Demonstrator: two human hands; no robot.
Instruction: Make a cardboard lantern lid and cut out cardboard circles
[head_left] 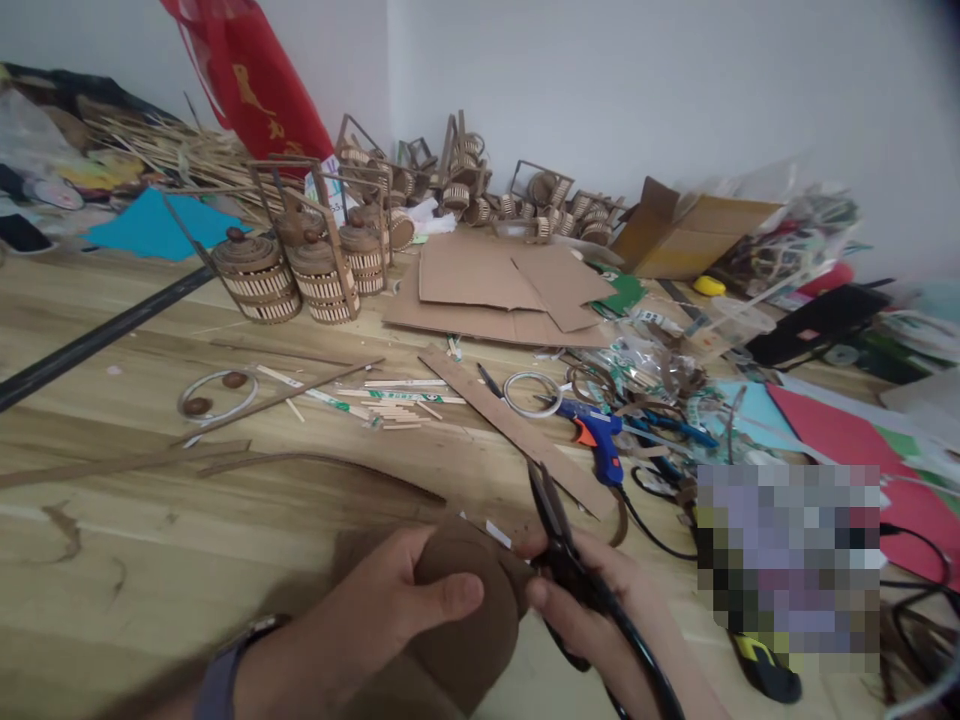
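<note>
My left hand (pixel 409 590) grips a piece of brown cardboard (pixel 480 650) with a rounded cut edge, its thumb lying on the upper face. In my right hand (pixel 600 600) is a pair of black-handled scissors (pixel 559 530), blades pointing up and away from me. The right thumb and fingertips also pinch the edge of the cardboard close to the scissors. A cardboard strip (pixel 517 430) lies just beyond the blades. To its right rests a blue hot glue gun (pixel 604 440) beside a white ring (pixel 532 393).
Lidded slatted baskets (pixel 255 275) with tall handles stand at the back left. Flat cardboard sheets (pixel 480 280) lie mid-table, with small sticks (pixel 401 410) nearer. Another white ring (pixel 217 397) holds two brown balls. An open cardboard box (pixel 690 230) and coloured paper (pixel 847 440) are at right.
</note>
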